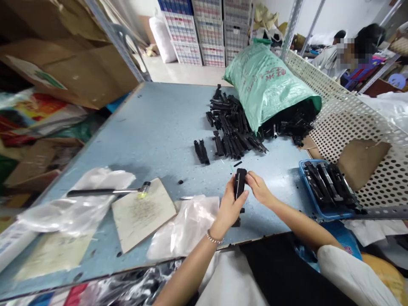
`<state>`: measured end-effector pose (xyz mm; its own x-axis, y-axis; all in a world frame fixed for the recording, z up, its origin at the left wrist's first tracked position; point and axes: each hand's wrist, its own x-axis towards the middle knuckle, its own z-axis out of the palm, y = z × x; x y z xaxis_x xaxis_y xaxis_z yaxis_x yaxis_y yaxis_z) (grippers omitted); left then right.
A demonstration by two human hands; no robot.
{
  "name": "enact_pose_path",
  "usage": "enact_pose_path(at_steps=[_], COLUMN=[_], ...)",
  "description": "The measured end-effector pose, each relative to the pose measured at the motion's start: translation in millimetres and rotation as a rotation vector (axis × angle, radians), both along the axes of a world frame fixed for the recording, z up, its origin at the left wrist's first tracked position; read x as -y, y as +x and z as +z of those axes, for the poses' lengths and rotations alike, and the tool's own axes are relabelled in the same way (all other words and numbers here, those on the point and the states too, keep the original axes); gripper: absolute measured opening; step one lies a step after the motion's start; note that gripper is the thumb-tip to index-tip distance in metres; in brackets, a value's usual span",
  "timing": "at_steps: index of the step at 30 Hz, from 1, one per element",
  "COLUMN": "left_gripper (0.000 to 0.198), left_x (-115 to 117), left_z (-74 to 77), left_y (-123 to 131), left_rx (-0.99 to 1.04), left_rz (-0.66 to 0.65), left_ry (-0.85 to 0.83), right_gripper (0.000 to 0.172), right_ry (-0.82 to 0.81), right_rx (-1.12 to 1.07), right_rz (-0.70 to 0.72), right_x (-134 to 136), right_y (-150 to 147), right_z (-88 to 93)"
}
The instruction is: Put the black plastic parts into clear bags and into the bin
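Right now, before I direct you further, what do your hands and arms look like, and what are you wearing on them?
Your left hand and right hand are gloveless, and your forearms are bare. A beaded bracelet circles your left wrist. A loose white sleeve covers your right upper arm.

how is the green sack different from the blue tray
The green sack is soft woven plastic lying on its side; the blue tray is a stiff, shallow container. The sack is much bigger than the tray. The sack sits at the back of the table, the tray near its right edge. Both hold black parts.
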<state>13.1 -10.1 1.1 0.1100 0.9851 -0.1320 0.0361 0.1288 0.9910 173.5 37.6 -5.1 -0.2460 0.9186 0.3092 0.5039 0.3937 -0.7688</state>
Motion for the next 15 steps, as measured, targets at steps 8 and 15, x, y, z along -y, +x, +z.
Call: enact_pose_path(at_steps=[8,15], left_gripper=[0.047,0.046], left_x=[-16.8,-13.5], left_z=[-6.2,-35.9], left_y=[-22.0,-18.0], left_rx=[0.155,0.206], left_rz=[0.172,0.355], left_ry=[-0.154,-0.162], right_gripper=[0.037,0.042], right_ry=[0.300,0.597], right_rx=[0.443,0.564], right_rz=[0.189,0.189], right_x=[51.4,37.7], right_y=[-18.6,-32.0], right_z=[-9.4,-40.8])
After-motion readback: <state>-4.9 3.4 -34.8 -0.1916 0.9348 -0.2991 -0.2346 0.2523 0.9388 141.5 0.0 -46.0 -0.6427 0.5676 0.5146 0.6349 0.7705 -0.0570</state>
